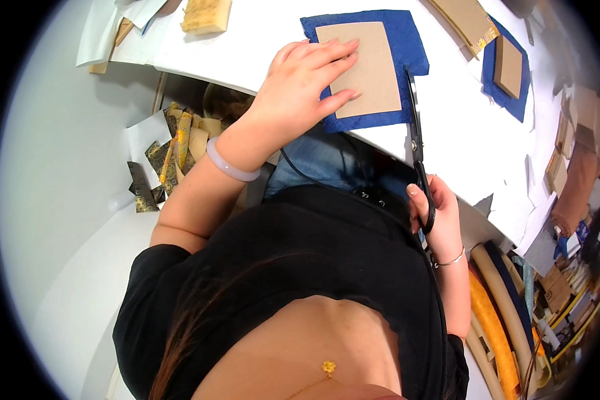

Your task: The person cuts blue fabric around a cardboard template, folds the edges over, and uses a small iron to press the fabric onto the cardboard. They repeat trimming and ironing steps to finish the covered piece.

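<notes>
Left fingers (339, 67) on plain beige board (373, 73) (blue cloth (408, 43) beneath)

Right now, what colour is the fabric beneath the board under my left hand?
The fabric is deep blue, seen best in the head view.

My left forearm (203, 177) slants up from the left of centre, and my left hand (300, 77) lies palm down near the top middle, fingers reaching rightward and slightly spread, thumb apart below them. My right forearm (457, 293) rises steeply right of centre toward the lower edge; my right hand (445, 213) is curled into a grip, thumb at its left side, fingers partly hidden.
</notes>
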The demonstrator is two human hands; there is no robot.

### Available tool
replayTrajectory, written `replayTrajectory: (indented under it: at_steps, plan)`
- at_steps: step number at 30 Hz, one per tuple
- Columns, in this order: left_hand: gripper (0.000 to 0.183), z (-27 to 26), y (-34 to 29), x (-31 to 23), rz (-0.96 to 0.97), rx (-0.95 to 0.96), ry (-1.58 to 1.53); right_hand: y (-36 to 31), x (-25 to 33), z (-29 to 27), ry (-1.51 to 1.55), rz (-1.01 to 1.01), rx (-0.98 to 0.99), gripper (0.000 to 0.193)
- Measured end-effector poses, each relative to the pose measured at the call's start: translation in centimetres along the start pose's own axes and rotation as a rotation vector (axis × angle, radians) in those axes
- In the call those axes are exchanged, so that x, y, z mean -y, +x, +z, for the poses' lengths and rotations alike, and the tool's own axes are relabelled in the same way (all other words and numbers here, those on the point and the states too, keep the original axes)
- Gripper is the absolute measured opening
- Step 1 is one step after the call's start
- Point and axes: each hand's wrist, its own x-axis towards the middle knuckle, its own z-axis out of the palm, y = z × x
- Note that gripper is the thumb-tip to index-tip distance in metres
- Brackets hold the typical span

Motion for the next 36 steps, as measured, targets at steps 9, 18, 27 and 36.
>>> replayTrajectory:
  at_steps: [9, 18, 27, 36]
  plan:
    - [0.048, -0.2, -0.1, -0.2, -0.029, 0.020, -0.015, 0.5, 1.0, 0.5, 0.010, -0.011, 0.002, 0.032]
    - [0.048, -0.5, 0.0, -0.4, -0.054, 0.011, -0.080, 1.0, 1.1, 0.6, 0.037, -0.017, -0.016, 0.032]
    - [0.048, -0.5, 0.0, -0.4, -0.057, 0.002, -0.075, 1.6, 2.2, 0.7, -0.009, -0.006, -0.021, 0.031]
    - [0.049, -0.5, 0.0, -0.4, -0.063, -0.002, -0.072, 2.1, 3.0, 0.8, -0.010, -0.011, -0.011, 0.032]
